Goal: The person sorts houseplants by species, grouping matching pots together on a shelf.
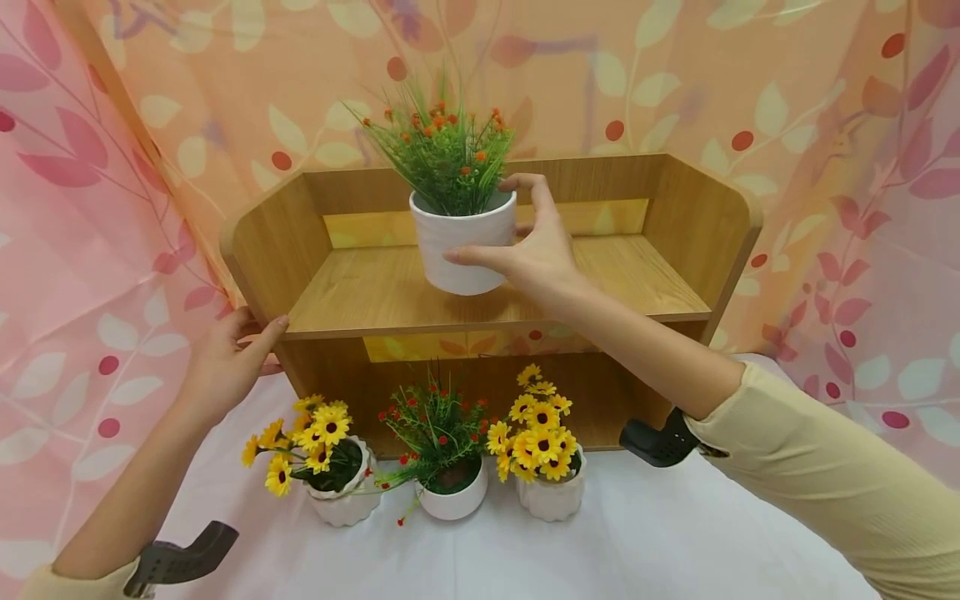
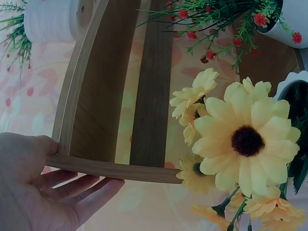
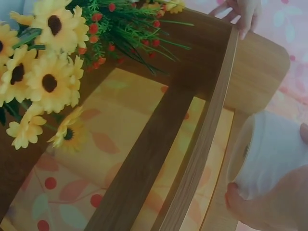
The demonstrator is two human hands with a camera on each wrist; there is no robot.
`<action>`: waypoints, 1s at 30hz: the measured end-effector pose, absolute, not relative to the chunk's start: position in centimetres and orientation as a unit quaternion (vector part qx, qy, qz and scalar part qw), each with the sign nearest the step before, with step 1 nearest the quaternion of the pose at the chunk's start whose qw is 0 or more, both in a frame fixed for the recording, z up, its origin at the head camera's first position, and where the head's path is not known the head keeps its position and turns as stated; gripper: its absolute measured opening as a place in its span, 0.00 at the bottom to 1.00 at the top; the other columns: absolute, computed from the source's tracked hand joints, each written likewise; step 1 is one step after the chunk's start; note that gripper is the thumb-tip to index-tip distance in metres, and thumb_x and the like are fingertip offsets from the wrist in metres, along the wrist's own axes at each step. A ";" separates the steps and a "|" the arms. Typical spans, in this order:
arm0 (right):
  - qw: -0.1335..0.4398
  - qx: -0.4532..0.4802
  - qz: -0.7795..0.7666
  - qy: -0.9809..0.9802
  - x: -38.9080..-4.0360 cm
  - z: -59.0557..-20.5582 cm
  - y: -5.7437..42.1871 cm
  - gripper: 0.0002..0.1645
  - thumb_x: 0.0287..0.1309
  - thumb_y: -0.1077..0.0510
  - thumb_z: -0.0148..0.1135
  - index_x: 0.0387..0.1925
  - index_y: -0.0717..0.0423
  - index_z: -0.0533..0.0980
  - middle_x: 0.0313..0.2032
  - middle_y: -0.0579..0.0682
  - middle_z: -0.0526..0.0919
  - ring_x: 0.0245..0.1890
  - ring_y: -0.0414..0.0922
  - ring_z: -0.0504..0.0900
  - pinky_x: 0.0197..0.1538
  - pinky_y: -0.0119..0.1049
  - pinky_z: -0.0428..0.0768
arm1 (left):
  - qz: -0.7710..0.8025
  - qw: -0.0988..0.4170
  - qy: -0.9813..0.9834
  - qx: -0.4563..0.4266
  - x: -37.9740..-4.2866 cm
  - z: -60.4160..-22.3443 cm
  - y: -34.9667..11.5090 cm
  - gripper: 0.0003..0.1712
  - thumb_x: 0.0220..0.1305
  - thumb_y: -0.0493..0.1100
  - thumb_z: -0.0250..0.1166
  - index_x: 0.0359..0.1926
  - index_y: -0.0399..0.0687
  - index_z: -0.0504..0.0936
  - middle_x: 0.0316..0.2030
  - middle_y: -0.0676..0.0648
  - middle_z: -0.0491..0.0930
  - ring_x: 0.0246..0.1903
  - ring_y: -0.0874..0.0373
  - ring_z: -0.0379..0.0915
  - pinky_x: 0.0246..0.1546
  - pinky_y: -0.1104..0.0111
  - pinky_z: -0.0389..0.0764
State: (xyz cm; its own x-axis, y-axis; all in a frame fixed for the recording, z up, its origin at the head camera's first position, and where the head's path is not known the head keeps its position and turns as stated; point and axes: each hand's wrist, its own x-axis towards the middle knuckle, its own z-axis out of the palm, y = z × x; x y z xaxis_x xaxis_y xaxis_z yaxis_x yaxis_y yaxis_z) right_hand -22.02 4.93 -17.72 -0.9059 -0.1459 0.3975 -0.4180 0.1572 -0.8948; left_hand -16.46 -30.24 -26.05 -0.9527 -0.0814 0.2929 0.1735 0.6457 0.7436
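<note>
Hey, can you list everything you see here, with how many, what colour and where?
Patterned fabric: count unclear, orange and pink, behind and both sides
Cloth: 1, white, along the bottom
Wooden shelf unit: 1, brown, centre
Orange-flowered plant: 1, orange and green, above the upper board
Yellow-flowered plants: 2, yellow, in front of the unit
Red-flowered plant: 1, red and green, between the yellow ones
Pots: 4, white, one per plant
Wrist devices: 2, black, one at each cuff
Sleeves: 2, pale yellow, lower corners
Left hand: 1, bare, gripping the unit's left side
Right hand: 1, bare, holding the orange-flowered plant's pot
</note>
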 end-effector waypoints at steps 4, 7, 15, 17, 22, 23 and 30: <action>0.111 0.193 0.619 -0.753 -22.4 -17.8 4.0 0.53 0.45 0.56 0.87 0.69 0.44 0.63 0.70 0.47 0.66 0.56 0.54 0.81 0.52 0.49 0.85 | -0.420 0.152 -0.894 -0.027 -16.5 -26.2 -30.2 0.36 0.83 0.51 0.54 0.73 0.21 0.63 0.62 0.20 0.73 0.60 0.24 0.76 0.31 0.78 0.86; 0.114 0.196 0.619 -0.752 -22.7 -17.9 3.1 0.53 0.44 0.56 0.87 0.68 0.44 0.64 0.67 0.49 0.70 0.53 0.53 0.82 0.52 0.47 0.85 | -0.419 0.155 -0.894 -0.027 -16.5 -26.3 -30.1 0.36 0.83 0.51 0.54 0.73 0.21 0.63 0.62 0.20 0.73 0.60 0.23 0.76 0.31 0.78 0.86; 0.108 0.187 0.619 -0.755 -23.7 -18.4 0.7 0.54 0.43 0.57 0.88 0.67 0.44 0.64 0.63 0.54 0.76 0.53 0.52 0.84 0.55 0.45 0.84 | -0.416 0.151 -0.897 -0.021 -16.4 -26.2 -30.2 0.37 0.84 0.53 0.53 0.73 0.22 0.63 0.64 0.20 0.72 0.60 0.23 0.75 0.31 0.79 0.85; 0.109 0.186 0.618 -0.756 -23.8 -18.6 0.2 0.54 0.43 0.57 0.88 0.67 0.44 0.64 0.63 0.54 0.77 0.54 0.52 0.84 0.56 0.46 0.83 | -0.415 0.150 -0.897 -0.021 -16.3 -26.2 -30.2 0.38 0.83 0.53 0.53 0.74 0.23 0.62 0.64 0.21 0.72 0.60 0.23 0.75 0.31 0.79 0.85; 0.117 0.179 0.601 -0.771 -24.0 -19.0 -1.0 0.54 0.42 0.54 0.89 0.67 0.43 0.65 0.61 0.53 0.79 0.55 0.50 0.84 0.57 0.45 0.83 | -0.418 0.152 -0.895 -0.025 -16.2 -26.3 -30.3 0.38 0.83 0.54 0.53 0.74 0.23 0.63 0.64 0.21 0.73 0.60 0.22 0.75 0.31 0.78 0.86; 0.120 0.178 0.596 -0.774 -24.1 -19.1 -1.2 0.54 0.43 0.53 0.89 0.67 0.43 0.65 0.60 0.53 0.80 0.55 0.49 0.84 0.56 0.44 0.83 | -0.419 0.152 -0.895 -0.025 -16.2 -26.4 -30.3 0.38 0.83 0.54 0.53 0.74 0.23 0.63 0.64 0.21 0.73 0.60 0.22 0.75 0.31 0.77 0.86; 0.124 0.185 0.599 -0.769 -24.5 -19.4 -2.4 0.53 0.44 0.53 0.89 0.67 0.44 0.65 0.57 0.54 0.79 0.51 0.48 0.82 0.55 0.40 0.81 | -0.419 0.154 -0.895 -0.026 -16.2 -26.3 -30.2 0.38 0.83 0.54 0.53 0.73 0.23 0.63 0.64 0.21 0.73 0.61 0.23 0.74 0.31 0.77 0.86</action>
State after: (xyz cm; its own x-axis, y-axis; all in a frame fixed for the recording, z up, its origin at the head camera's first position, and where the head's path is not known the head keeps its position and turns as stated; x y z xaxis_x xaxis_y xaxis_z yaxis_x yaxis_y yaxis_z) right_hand -24.51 -2.43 -19.38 -0.9012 -0.1357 0.4115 -0.4322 0.2130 -0.8763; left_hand -16.17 -30.24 -26.30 -0.9513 -0.0824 0.2970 0.1753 0.6476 0.7415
